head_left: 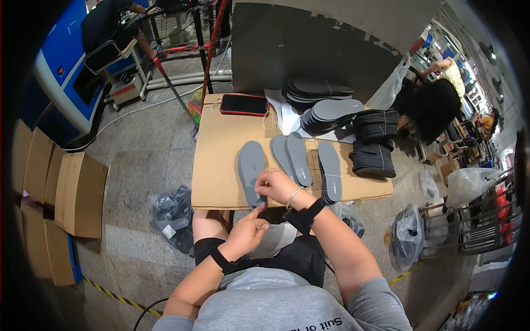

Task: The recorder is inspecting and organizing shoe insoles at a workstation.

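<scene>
Four flat grey foam insoles lie on the brown cardboard sheet (221, 165) in front of you, and the one in hand is the leftmost grey foam insole (251, 165). Going from left to right: your left hand (245, 234) is below the cardboard edge, over your lap, fingers curled as if pinching smth very small and pale; what it is I cannot tell. The index finger points up toward the insole heel. Your right hand (276, 185) rests on the heel end of this insole, fingers bent and pinching at its lower edge, near the cardboard front.

The insole looks thin, light and soft, so it will bend easily and is not fragile. Its surface seems matte, prob. not slippery. I judge the best place to hold is the heel end, w/ thumb on top and fingers under.

Further right lie a pair of overlapping grey insoles (291, 157), a single grey insole (331, 171), then bundled dark insole stacks (375, 143). A red-cased phone (244, 104) lies at the far edge.
</scene>
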Demonstrator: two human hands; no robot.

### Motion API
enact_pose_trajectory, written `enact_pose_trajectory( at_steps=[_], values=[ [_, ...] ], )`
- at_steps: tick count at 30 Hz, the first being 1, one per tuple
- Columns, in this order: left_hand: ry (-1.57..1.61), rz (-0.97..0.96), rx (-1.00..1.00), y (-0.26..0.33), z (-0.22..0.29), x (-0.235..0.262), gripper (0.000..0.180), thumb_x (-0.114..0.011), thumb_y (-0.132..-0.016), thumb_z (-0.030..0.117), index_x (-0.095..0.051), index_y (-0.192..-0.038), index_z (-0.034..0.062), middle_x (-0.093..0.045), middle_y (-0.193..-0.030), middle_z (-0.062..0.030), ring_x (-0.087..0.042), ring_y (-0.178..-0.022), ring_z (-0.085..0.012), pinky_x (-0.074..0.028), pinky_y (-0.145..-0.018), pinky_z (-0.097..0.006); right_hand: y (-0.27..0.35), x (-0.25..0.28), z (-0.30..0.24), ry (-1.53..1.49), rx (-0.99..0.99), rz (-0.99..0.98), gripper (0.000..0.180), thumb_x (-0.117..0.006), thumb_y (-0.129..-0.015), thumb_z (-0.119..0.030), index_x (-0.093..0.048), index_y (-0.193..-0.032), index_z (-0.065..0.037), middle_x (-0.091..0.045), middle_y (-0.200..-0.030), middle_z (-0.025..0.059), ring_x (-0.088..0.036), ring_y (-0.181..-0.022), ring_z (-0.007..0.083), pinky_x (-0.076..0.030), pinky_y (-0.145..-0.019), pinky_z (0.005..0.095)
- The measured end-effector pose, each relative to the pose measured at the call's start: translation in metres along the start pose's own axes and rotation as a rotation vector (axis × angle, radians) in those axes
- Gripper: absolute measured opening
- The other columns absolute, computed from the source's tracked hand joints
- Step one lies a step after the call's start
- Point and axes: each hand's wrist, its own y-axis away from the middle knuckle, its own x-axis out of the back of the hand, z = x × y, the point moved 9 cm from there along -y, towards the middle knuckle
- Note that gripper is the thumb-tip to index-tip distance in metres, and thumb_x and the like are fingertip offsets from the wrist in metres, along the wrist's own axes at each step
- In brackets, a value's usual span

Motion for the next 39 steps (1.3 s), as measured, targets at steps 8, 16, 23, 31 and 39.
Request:
enact_pose_trajectory(
  at_steps=[8,16,23,31,39],
  values=[
    [-0.039,-0.022,0.035,-0.001,-0.009,-0.004,0.011,-0.060,-0.081,0.010,-0.065,-0.087,0.0013,-0.047,-0.129,-0.0213,-0.059,-0.096,-0.0355,-0.048,-0.076,-0.035,-0.010,-0.020,0.011,0.069,-0.023,-0.074,0.009,-0.069,-0.069,-0.013,-0.067,-0.073,-0.005,-0.059,-0.086,0.0150,-0.054,-0.088,0.0316,-0.045,-0.079,0.0369],
    [-0.048,0.004,-0.006,-0.002,-0.007,-0.002,0.011,-0.059,-0.081,0.009,-0.063,-0.086,0.0009,-0.048,-0.128,-0.0192,-0.059,-0.098,-0.0356,-0.048,-0.079,-0.036,-0.011,-0.024,0.015,0.135,-0.045,-0.036,0.010,-0.071,-0.067,-0.013,-0.067,-0.074,-0.006,-0.056,-0.091,0.0139,-0.049,-0.094,0.0315,-0.042,-0.084,0.0358],
    [-0.052,0.015,-0.006,-0.003,-0.010,-0.002,0.010,-0.059,-0.082,0.009,-0.064,-0.085,0.0012,-0.048,-0.128,-0.0196,-0.059,-0.098,-0.0355,-0.048,-0.080,-0.037,-0.007,-0.021,0.006,0.235,-0.046,0.020,0.025,-0.072,-0.068,-0.013,-0.061,-0.088,-0.004,-0.053,-0.097,0.0152,-0.048,-0.098,0.0333,-0.043,-0.086,0.0371],
    [-0.062,0.003,-0.078,0.006,-0.004,-0.006,0.012,-0.059,-0.080,0.009,-0.063,-0.084,-0.0012,-0.051,-0.122,-0.0233,-0.058,-0.097,-0.0378,-0.047,-0.082,-0.038,-0.003,-0.018,0.000,0.394,-0.193,0.253,0.049,-0.075,-0.065,-0.025,-0.052,-0.100,0.000,-0.049,-0.101,0.0205,-0.048,-0.094,0.0370,-0.041,-0.085,0.0402],
    [0.345,-0.044,0.176,0.011,-0.031,0.013,0.022,-0.060,-0.087,0.019,-0.066,-0.093,-0.0021,-0.066,-0.087,-0.0034,-0.057,-0.082,-0.0091,-0.046,-0.074,-0.026,0.039,0.055,0.008,0.446,-0.205,0.463,0.034,-0.070,-0.071,-0.023,-0.057,-0.095,-0.002,-0.050,-0.103,0.0163,-0.044,-0.099,0.0358,-0.040,-0.087,0.0400]
  ],
)
